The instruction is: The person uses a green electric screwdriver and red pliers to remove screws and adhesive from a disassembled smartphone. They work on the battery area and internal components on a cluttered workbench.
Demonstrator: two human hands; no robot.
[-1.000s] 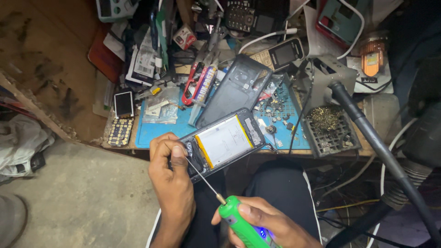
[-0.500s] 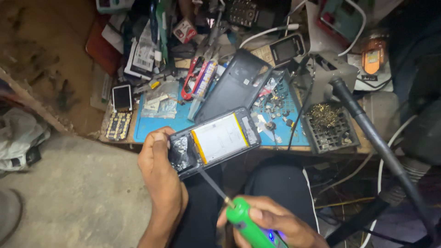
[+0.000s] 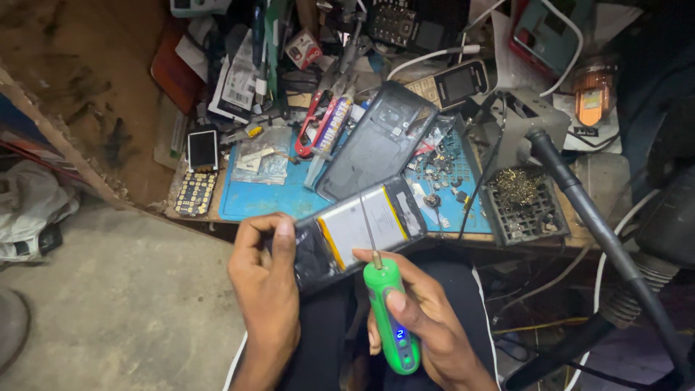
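Left hand (image 3: 266,289) gripping opened phone (image 3: 358,230) beyond bench edge (image 3: 210,226), right hand (image 3: 427,326) round green screwdriver (image 3: 391,318)

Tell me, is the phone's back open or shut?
Open: the phone in the left hand shows its bare battery; its dark cover lies apart.

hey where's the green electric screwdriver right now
In the head view, the green electric screwdriver sits low and centre in the right hand, its thin bit pointing up over the opened phone that the left hand holds beside it.

the opened phone (image 3: 362,232) is lying before the tabletop (image 3: 260,203), between the left hand (image 3: 266,289) and the screwdriver (image 3: 389,318); its back cover (image 3: 378,148) is resting on the tabletop behind.
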